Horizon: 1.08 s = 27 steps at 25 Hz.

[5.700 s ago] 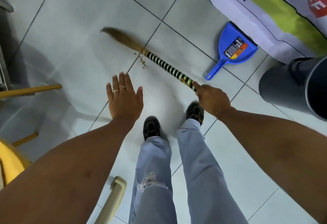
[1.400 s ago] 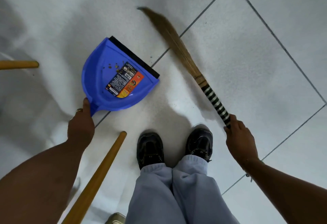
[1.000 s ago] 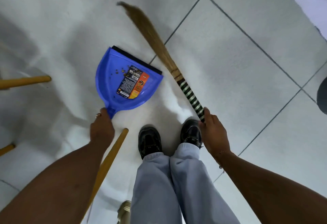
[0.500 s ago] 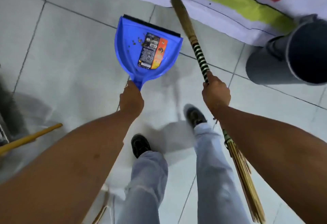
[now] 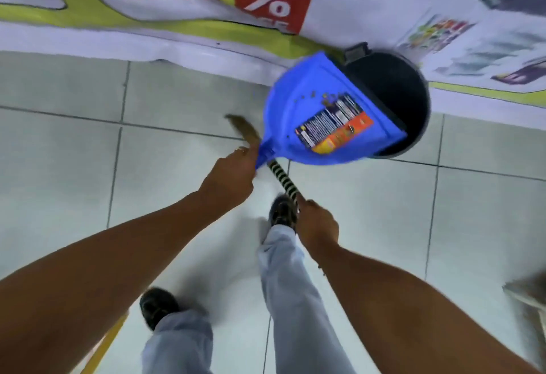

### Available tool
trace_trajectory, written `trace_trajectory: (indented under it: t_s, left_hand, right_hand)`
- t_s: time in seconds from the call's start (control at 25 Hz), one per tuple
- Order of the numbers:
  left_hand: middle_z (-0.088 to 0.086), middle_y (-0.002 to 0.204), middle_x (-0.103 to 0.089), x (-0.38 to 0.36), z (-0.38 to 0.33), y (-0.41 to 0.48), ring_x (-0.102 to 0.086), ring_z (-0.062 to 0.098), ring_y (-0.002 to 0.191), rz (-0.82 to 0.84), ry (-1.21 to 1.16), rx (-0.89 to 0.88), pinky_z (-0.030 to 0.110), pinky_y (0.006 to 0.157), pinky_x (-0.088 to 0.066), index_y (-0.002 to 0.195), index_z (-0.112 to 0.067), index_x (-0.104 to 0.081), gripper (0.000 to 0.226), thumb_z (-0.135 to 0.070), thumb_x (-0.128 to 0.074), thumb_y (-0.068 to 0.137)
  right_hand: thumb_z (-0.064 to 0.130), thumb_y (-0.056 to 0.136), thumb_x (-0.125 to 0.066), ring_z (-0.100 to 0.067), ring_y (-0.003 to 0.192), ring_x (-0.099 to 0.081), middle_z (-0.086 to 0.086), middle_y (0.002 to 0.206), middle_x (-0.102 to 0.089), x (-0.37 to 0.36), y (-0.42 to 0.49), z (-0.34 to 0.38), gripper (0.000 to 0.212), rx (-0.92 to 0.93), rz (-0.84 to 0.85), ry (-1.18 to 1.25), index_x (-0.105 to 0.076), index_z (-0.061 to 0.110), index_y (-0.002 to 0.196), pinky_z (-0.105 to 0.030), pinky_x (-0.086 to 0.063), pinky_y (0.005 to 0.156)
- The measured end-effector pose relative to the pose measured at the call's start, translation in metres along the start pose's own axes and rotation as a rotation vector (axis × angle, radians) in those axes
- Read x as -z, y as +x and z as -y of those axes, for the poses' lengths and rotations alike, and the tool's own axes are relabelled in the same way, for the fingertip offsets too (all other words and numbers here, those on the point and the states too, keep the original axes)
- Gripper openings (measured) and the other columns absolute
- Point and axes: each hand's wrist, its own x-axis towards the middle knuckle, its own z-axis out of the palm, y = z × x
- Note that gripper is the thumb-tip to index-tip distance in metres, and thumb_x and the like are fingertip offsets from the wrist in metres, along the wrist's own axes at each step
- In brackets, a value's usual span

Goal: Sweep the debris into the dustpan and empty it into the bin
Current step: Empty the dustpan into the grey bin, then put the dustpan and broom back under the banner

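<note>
My left hand grips the handle of the blue dustpan, held in the air with its black front lip over the open mouth of the dark round bin. Small brown debris lies inside the pan near its label. My right hand holds the broom by its black-and-green striped handle. The brush end points away from me and passes under the dustpan handle.
A large printed banner with a red percent sign lies along the floor behind the bin. White floor tiles surround me. My two feet and pale trousers are below. A yellow wooden stick shows at bottom left.
I have stepped toward the bin. My left hand has carried the dustpan rightward so its lip now hangs over the bin's opening. The broom has stayed in my right hand, pointing forward.
</note>
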Motion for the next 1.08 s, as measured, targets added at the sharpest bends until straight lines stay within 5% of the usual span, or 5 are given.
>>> trace_trajectory:
  t_s: [0.2, 0.48, 0.64, 0.84, 1.08]
  left_hand:
    - [0.015, 0.093, -0.056, 0.002, -0.09, 0.065, -0.057, 0.034, 0.092, 0.245, -0.251, -0.173, 0.036, 0.078, -0.041, 0.105, -0.002, -0.052, 0.019, -0.015, -0.041, 0.095]
    - [0.006, 0.074, -0.055, 0.008, -0.131, 0.12, -0.049, 0.011, 0.059, 0.533, -1.3, 0.493, 0.017, 0.046, -0.044, 0.087, -0.004, -0.053, 0.033, -0.023, -0.03, 0.102]
    - [0.005, 0.073, -0.056, 0.011, -0.108, 0.119, -0.05, 0.011, 0.061, 0.558, -1.184, 0.452, 0.019, 0.054, -0.041, 0.116, 0.004, -0.052, 0.036, -0.023, -0.032, 0.101]
    - [0.013, 0.102, -0.059, 0.037, -0.005, 0.1, -0.051, 0.019, 0.085, 0.159, -0.508, -0.026, 0.021, 0.067, -0.036, 0.129, -0.018, -0.047, 0.033, -0.016, -0.046, 0.096]
    - [0.021, 0.135, -0.045, 0.065, 0.186, 0.046, -0.046, 0.033, 0.122, 0.061, -0.435, 0.321, 0.033, 0.099, -0.034, 0.133, 0.0, -0.039, 0.053, 0.005, -0.057, 0.084]
  right_hand:
    - [0.012, 0.095, -0.041, -0.033, 0.104, -0.059, -0.005, 0.122, -0.057, 0.018, 0.014, -0.041, 0.047, 0.02, 0.016, -0.018, -0.035, 0.026, 0.14, -0.037, -0.05, 0.077]
    - [0.013, 0.093, -0.045, -0.034, 0.102, -0.06, -0.015, 0.115, -0.06, 0.039, 0.034, -0.046, 0.035, -0.056, 0.025, 0.103, -0.045, 0.008, 0.128, -0.038, -0.05, 0.08]
    - [0.008, 0.087, -0.047, -0.036, 0.103, -0.06, -0.017, 0.114, -0.062, 0.047, 0.041, -0.033, 0.031, -0.053, 0.081, 0.094, -0.05, 0.002, 0.117, -0.038, -0.049, 0.082]
    - [0.044, 0.097, -0.035, -0.038, 0.101, -0.062, -0.013, 0.114, -0.062, 0.058, 0.048, -0.005, 0.04, -0.068, 0.101, -0.092, -0.039, 0.024, 0.131, -0.041, -0.05, 0.081]
    - [0.022, 0.081, -0.056, -0.039, 0.102, -0.06, -0.016, 0.113, -0.059, 0.097, 0.082, 0.086, 0.039, -0.078, -0.063, -0.14, -0.053, 0.011, 0.118, -0.042, -0.05, 0.082]
